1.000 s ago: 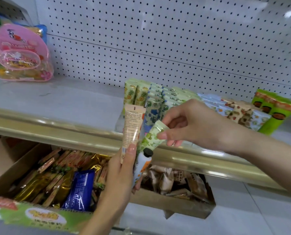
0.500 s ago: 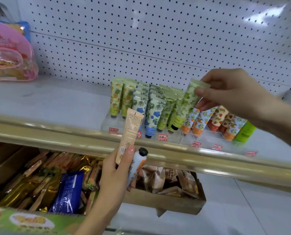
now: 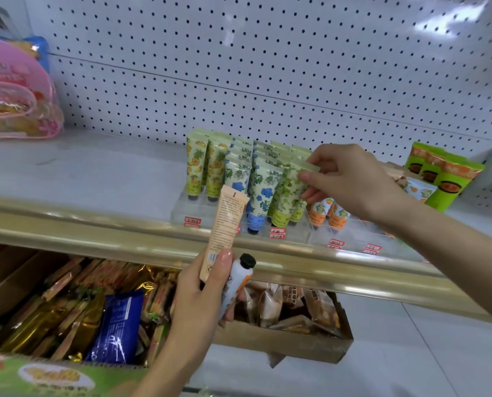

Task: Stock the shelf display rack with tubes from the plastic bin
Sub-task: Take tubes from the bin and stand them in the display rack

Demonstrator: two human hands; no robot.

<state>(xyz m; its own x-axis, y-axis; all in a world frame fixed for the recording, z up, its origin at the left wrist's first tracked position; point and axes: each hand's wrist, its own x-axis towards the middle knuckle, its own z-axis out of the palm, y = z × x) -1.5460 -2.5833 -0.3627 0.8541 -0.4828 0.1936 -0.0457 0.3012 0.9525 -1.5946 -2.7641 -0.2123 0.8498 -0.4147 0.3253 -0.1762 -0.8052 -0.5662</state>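
Observation:
A clear display rack (image 3: 193,209) on the grey shelf holds rows of patterned tubes standing cap down. My right hand (image 3: 350,179) pinches the flat end of a green leaf-patterned tube (image 3: 287,196), which stands in the rack's green row, cap down. My left hand (image 3: 202,290), below the shelf's gold edge, grips two tubes: a peach tube (image 3: 226,224) pointing up and a white and orange tube with a black cap (image 3: 239,279). The plastic bin is out of view.
A gold rail (image 3: 81,227) edges the shelf. Pegboard (image 3: 267,67) backs it. A pink bag (image 3: 13,96) sits at the far left and green boxes (image 3: 445,176) at the right. Below, cardboard boxes (image 3: 282,342) hold snack packets.
My right hand took the green leaf tube from my left hand, carried it up over the rack and lowered it into the green row. My left hand kept its two tubes.

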